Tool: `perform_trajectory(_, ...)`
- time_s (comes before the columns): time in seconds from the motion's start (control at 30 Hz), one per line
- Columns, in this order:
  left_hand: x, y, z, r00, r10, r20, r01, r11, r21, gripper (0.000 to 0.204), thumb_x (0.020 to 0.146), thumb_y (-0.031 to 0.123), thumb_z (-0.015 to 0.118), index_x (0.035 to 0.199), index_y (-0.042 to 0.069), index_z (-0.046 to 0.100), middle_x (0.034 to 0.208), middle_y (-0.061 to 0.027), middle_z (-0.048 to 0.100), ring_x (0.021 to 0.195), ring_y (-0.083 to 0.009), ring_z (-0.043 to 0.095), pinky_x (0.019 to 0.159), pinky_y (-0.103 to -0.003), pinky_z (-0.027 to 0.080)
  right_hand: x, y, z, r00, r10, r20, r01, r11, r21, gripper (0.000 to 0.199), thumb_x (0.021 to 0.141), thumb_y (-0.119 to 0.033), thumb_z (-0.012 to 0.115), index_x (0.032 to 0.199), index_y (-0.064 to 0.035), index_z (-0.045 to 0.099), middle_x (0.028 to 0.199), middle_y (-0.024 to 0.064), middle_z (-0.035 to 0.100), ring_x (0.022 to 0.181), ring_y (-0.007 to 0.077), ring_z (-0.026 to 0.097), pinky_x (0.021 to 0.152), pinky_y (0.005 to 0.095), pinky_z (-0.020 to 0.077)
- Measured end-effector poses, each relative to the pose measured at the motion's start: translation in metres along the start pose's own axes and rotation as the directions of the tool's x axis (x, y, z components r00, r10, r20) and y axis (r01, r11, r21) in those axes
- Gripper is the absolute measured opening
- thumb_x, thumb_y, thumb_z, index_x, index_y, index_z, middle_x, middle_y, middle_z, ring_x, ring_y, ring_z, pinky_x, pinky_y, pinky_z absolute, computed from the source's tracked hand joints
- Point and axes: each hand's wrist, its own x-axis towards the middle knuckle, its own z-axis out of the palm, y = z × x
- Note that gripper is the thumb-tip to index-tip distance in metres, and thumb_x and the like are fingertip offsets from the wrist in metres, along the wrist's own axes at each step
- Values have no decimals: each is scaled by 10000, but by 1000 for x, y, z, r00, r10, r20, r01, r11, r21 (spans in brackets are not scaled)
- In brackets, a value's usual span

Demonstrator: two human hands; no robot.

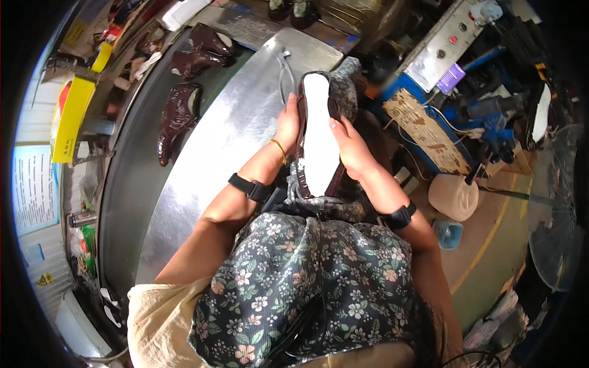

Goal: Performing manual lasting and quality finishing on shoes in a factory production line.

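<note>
- The shoe [319, 138] sits between the two sets of fingers, its white sole [317, 107] facing up and its pointed end toward the person.
- The left hand [288, 127] holds the shoe's left side; its fingers beneath are hidden.
- The right hand [354, 149] grips the opposite side, thumb by the sole's edge, the other fingers partly hidden.
- Step in hand, as I judge it: steadying the upturned shoe for work on, or a look at, its sole.
- Next, turning or setting it down would call for an even grip from both sides, without pinching the sole's edge.
- Just beyond the left fingertips, a thin grey loop [286, 80] lies on the metal table [227, 126].
- Farther left of those fingers, more brown shoes [179, 116] rest on a dark belt [132, 159].
</note>
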Motion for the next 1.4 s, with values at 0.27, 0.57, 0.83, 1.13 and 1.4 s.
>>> perform_trajectory(0.27, -47, 81, -18, 480, 720, 501, -379, -344, 859, 409, 941, 284, 481, 586, 111, 587, 532, -80, 604, 492, -294, 610, 500, -422, 478, -1, -7, 30, 981, -174, -86, 61, 696, -715, 674, 991, -298, 443, 1415, 142, 159, 1306, 403, 427, 1246, 463, 449, 1022, 430, 379)
perform_trajectory(0.57, -85, 48, -45, 868, 343, 360, -495, 526, 691, 483, 990, 277, 426, 1357, -29, 355, 852, -308, 636, 796, -428, 646, 707, -484, 510, -9, 28, 19, 928, -355, -111, 223, 771, -596, 586, 1018, -264, 416, 1435, 91, 205, 1346, 325, 436, 1266, 390, 455, 1028, 397, 373)
perform_trajectory(0.83, -2, 36, -19, 938, -39, 346, 28, 999, 37, 624, 1004, 517, 367, 1133, -27, 643, 1099, -113, 655, 1013, -165, 582, 936, -299, 430, 20, -38, -66, 968, 221, -115, -245, 930, -275, 571, 1012, -506, 334, 1161, -9, 572, 777, 21, 550, 676, 104, 536, 601, 251, 457)
perform_trajectory(1.13, 3, 108, 21, 815, 187, 549, -580, 274, 768, 562, 1009, 371, 231, 983, -14, 640, 929, -251, 665, 887, -453, 621, 829, -497, 482, 120, -44, -12, 931, -365, -8, 134, 363, -922, 388, 999, -263, 344, 1111, 2, 605, 1076, 236, 627, 1017, 323, 608, 882, 373, 456)
perform_trajectory(1.4, -94, 44, -48, 761, -12, 649, -20, 999, 42, 734, 948, 260, 606, 1477, -27, 186, 1391, -160, 437, 1264, -208, 444, 1058, -338, 369, 100, -48, -27, 987, -47, 154, 34, 996, 87, 566, 1001, -499, 383, 1166, 1, 592, 1012, 90, 652, 913, 156, 599, 829, 298, 492)
